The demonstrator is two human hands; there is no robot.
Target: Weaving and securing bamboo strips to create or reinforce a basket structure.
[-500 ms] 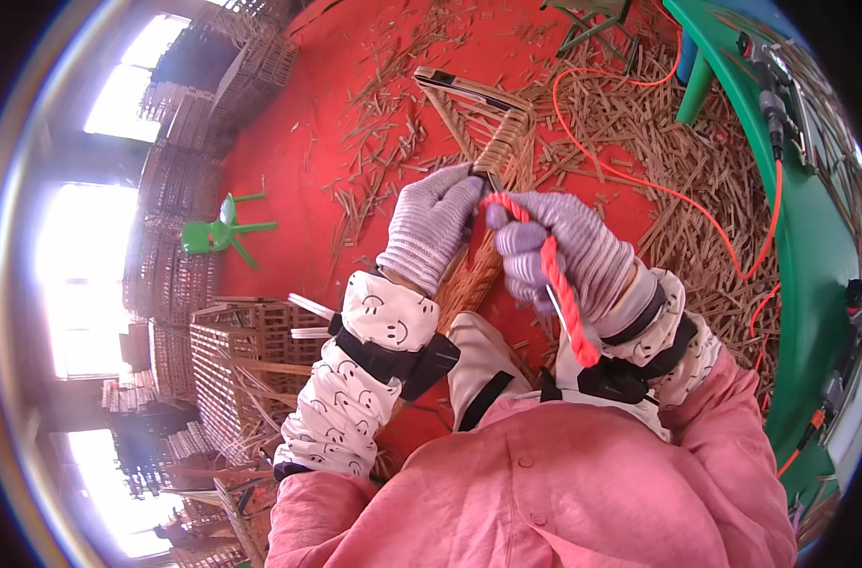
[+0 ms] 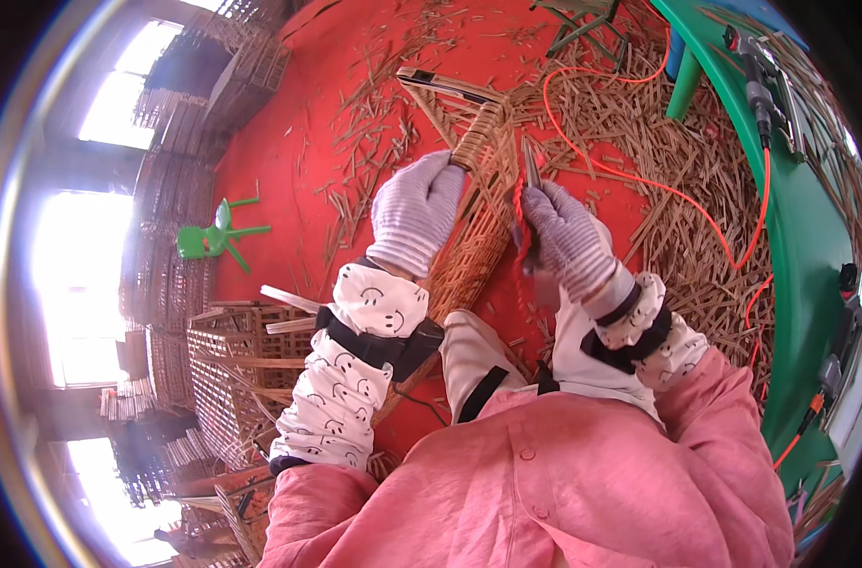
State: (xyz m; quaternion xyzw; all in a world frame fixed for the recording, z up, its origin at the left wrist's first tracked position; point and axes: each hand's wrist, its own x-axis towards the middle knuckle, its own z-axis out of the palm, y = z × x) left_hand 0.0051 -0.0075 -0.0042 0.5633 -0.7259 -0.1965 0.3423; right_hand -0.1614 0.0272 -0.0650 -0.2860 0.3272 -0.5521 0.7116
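A woven cane basket (image 2: 483, 218) stands tilted between my knees, its frame bound with flat strips along the top corner. My gloved left hand (image 2: 415, 213) is closed on that bound edge, thumb near the wrapping. To the right of the basket, my gloved right hand (image 2: 573, 237) grips a pointed metal hand tool with red cord-wrapped handles (image 2: 519, 213). Its narrow metal tip points up and away, apart from the basket. My fingers hide part of the tool, so its exact kind is unclear.
Cane offcuts (image 2: 696, 204) litter the red floor (image 2: 289, 170). A green table (image 2: 795, 284) with power tools stands at right, an orange cable (image 2: 658, 185) trailing from it. Stacked baskets (image 2: 171, 227) and a tipped green stool (image 2: 204, 241) are at left.
My right hand has moved slightly right, away from the basket's edge, and turned the tool so its metal tip shows pointing upward. My left hand keeps its hold on the basket.
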